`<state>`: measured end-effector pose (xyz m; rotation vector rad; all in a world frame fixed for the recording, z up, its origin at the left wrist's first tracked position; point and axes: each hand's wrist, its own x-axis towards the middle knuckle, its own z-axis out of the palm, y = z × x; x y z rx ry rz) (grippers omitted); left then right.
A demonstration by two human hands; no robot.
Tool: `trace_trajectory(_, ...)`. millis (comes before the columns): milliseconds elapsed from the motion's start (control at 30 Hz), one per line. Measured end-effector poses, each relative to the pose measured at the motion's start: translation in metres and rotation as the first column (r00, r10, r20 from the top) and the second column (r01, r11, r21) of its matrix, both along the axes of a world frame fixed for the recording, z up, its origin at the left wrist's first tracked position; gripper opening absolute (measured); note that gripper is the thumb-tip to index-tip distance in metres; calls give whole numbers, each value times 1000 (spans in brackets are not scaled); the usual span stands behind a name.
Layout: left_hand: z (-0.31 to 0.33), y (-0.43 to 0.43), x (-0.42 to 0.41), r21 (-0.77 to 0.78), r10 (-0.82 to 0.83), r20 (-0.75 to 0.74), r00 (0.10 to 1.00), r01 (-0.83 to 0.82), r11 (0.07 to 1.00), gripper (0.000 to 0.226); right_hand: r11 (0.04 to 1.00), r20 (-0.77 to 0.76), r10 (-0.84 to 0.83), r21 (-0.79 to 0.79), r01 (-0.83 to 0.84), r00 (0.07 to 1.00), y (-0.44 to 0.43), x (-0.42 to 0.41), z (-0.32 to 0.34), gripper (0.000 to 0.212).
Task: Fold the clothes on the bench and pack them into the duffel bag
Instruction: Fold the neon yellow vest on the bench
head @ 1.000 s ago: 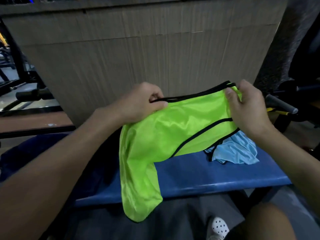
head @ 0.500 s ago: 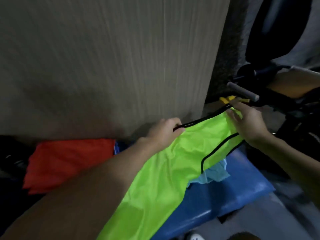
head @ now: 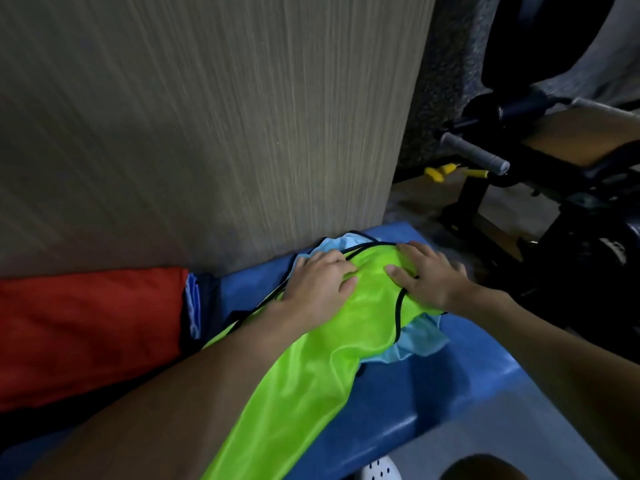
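A neon green garment (head: 311,368) with black trim lies along the blue bench (head: 433,400), its upper end spread over a light blue garment (head: 415,344). My left hand (head: 318,282) presses on the green fabric near its top edge, fingers mostly straight. My right hand (head: 422,275) lies flat on the same fabric just to the right, fingers spread. A red fabric item (head: 86,334) sits on the bench to the left, with a blue and white edge beside it; I cannot tell whether it is a bag or clothing.
A wood-grain panel (head: 207,133) rises directly behind the bench. To the right stands dark gym equipment with a grey handle (head: 474,154) and a yellow part (head: 443,171). A white perforated shoe (head: 381,469) shows below the bench's front edge.
The green garment came down from mid-air onto the bench over the light blue one. Both hands let go of its black trim and now press flat on it.
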<state>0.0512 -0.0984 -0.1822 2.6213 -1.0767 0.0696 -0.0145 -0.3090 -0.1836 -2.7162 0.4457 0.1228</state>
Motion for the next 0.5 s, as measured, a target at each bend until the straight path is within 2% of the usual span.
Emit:
trace_trajectory(133, 15, 13, -16, -52, 31, 12, 999, -30, 998, 24, 999, 64, 37, -29, -36, 997, 15, -14, 14, 66)
trace_trajectory(267, 36, 51, -38, -132, 77, -37, 996, -82, 988, 22, 995, 173, 97, -22, -94, 980, 50, -35, 28, 65)
trace_trajectory(400, 49, 121, -75, -190, 148, -142, 979, -174, 966, 32, 981, 264, 181, 24, -193, 947, 105, -62, 46, 58)
trace_trajectory(500, 46, 189, -110, -203, 227, -208, 951, -269, 942, 27, 954, 276, 282, 24, -300, 919, 156, -85, 48, 56)
